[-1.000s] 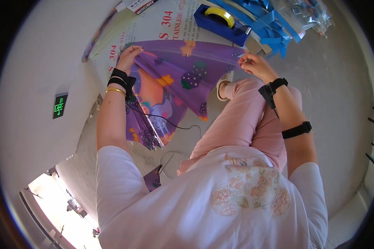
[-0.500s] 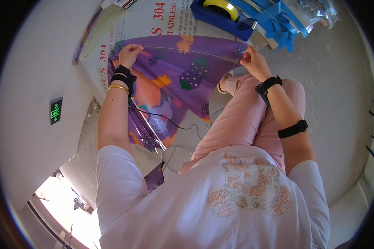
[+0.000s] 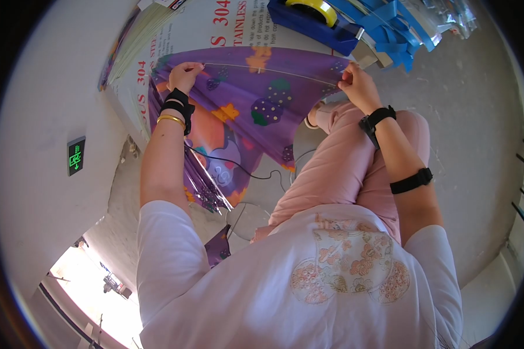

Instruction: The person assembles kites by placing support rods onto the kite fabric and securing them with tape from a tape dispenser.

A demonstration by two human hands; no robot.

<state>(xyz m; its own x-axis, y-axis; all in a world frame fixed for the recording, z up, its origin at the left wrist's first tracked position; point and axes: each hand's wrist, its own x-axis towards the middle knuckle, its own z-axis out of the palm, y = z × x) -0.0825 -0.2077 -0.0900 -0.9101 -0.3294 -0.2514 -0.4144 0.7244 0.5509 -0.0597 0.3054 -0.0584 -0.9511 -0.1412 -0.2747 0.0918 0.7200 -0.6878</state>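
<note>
A purple kite [image 3: 244, 96] printed with berries and orange stars is spread over the work surface in front of me, its lower part hanging toward my legs. Across its upper part runs a thin, pale, slightly bowed rod [image 3: 297, 75]. My left hand [image 3: 184, 77] pinches at the rod's left end, with the kite sheet under the fingers. At the other end, near the kite's right corner, my right hand [image 3: 358, 88] is closed in a pinch too. The exact fingertip contact is too small to make out on both sides.
A blue tape dispenser [image 3: 317, 29] with yellow tape stands at the back, beside blue strips [image 3: 393, 29]. Long pale sticks [image 3: 137, 49] lie at the left on the white printed board [image 3: 201, 35]. A black cord [image 3: 239, 166] hangs below the kite.
My left hand has shifted very slightly to the right. The right hand still pinches near the kite's right corner, almost unmoved. The view itself has moved a little.
</note>
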